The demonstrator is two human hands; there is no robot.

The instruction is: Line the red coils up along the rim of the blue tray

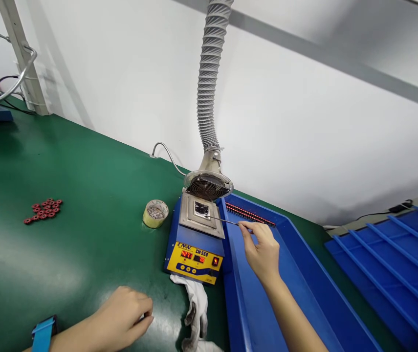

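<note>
My right hand (pixel 262 247) pinches a thin metal rod (pixel 225 221) between thumb and fingers; the rod's far end reaches the molten, dark-skinned solder (pixel 202 209) in a blue and yellow solder pot (pixel 196 261). Its exact tip is too small to make out. Resting low over the green table, my left hand (pixel 124 313) is loosely curled, with nothing visible in it. To the pot's left stands a roll of tape (pixel 150 220) with small metal bits inside its ring. Further left lies a cluster of small red ring-shaped parts (pixel 43 211).
An extractor hood (pixel 209 183) on a grey flexible duct (pixel 209 78) hangs behind the pot. The blue tray (pixel 289 293) at right holds rows of red parts (pixel 251 213) at its far end. A white cloth (pixel 196 303) lies before the pot. A ribbed blue panel (pixel 395 264) is far right.
</note>
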